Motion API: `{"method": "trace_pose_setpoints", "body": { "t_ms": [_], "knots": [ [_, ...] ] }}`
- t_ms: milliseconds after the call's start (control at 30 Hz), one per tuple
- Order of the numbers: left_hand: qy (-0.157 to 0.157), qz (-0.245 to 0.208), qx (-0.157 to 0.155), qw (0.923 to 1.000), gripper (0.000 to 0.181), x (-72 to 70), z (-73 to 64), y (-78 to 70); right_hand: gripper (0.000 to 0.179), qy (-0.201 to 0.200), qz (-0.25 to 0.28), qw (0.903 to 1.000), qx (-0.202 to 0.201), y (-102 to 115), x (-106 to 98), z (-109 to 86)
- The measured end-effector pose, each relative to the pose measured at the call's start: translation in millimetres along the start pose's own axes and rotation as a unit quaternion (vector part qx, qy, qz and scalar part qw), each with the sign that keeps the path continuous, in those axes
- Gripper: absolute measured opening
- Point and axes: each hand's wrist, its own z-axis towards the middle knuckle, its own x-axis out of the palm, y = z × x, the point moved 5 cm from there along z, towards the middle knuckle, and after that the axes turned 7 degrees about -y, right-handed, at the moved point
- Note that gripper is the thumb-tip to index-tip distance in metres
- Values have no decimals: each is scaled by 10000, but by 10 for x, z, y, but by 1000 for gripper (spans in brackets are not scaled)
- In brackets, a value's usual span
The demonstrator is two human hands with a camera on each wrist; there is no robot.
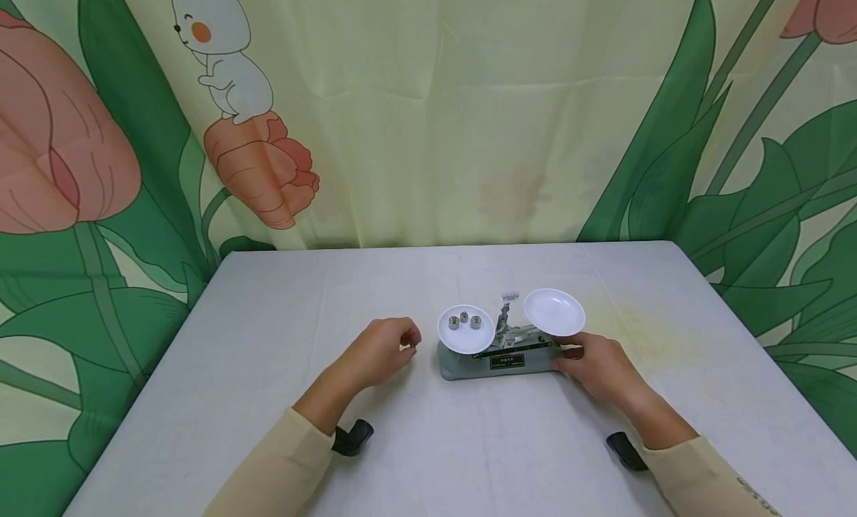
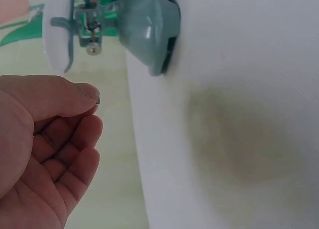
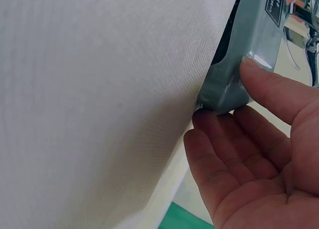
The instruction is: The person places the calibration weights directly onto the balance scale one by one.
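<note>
A grey balance scale (image 1: 462,366) stands on the table with two white pans. Three small metal pieces, much like nuts (image 1: 475,322), sit on its left pan (image 1: 467,344). The right pan (image 1: 554,311) bears nothing and looks higher than the left one. Just left of the scale, my left hand (image 1: 380,351) pinches a tiny greyish piece (image 2: 98,101) between thumb and forefinger; most of it is hidden, so its kind is unclear. My right hand (image 1: 598,364) holds the right end of the scale's base (image 3: 234,79), thumb on the front face and fingers round the end.
A white cloth covers the table (image 1: 402,457). Behind it hangs a curtain (image 1: 428,130) printed with plants, a rabbit and a carrot. Black wrist straps (image 1: 353,437) show at the sleeve cuffs.
</note>
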Motion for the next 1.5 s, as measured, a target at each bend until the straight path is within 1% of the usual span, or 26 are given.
{"method": "trace_pose_setpoints", "body": {
  "t_ms": [133,367,467,600,767,900,1167,1333,1500],
  "knots": [
    [-43,-71,150,9999,9,-47,7,-91,48,2,2,10000,2,-1,-1,-2],
    [-125,-50,404,9991,9,-136,42,-286,49,9,7,10000,-36,0,-10,1],
    [-131,-77,455,9988,10,-155,77,-370,48,-2,7,10000,-46,-2,-10,-4],
    [-64,-110,435,9990,13,-153,128,-466,48,-4,5,10000,-35,-5,-9,-9],
    [-7,-52,418,9991,14,-149,164,-552,49,42,31,10000,28,0,-3,-14],
    [-82,-56,473,9988,13,-152,177,-591,51,64,31,10000,47,9,-7,-14],
    [-102,-327,573,9978,13,-139,201,-639,51,66,12,9999,95,6,-4,1],
    [-114,-478,630,9968,12,-123,206,-648,51,50,3,10000,63,5,1,8],
    [-228,-546,757,9954,13,-116,195,-646,51,43,-5,10000,51,4,4,8]
  ]
}}
